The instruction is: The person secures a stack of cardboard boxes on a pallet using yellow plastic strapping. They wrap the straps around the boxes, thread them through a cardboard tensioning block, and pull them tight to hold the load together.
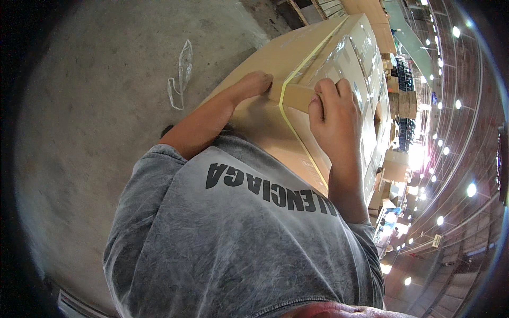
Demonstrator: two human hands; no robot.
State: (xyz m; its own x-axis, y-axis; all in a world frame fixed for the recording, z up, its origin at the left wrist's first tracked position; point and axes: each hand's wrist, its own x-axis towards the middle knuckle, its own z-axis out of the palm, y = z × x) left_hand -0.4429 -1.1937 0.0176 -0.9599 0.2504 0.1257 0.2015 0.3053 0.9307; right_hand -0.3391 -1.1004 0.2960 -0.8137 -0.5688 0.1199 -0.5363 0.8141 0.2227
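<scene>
A large brown cardboard carton (289, 50) stands before me, with a yellow strap (310, 57) running over it and bending at its edge. My left hand (255, 86) is closed against the side of the carton, just left of the strap. Over the top, right of the strap, my right hand (338, 112) is closed with its fingers curled. A tan strip (296, 98) spans the gap between the hands; whether it is loose or part of the carton I cannot tell. What either hand grips is hidden. Shiny clear film or tape (339, 49) covers part of the top.
A crumpled clear plastic strip (184, 71) lies on the concrete floor (116, 116) at left. Beyond the strapped carton stand more cardboard boxes (396, 165) and dark stacked items (405, 132). Wooden slats (318, 8) show at the far edge.
</scene>
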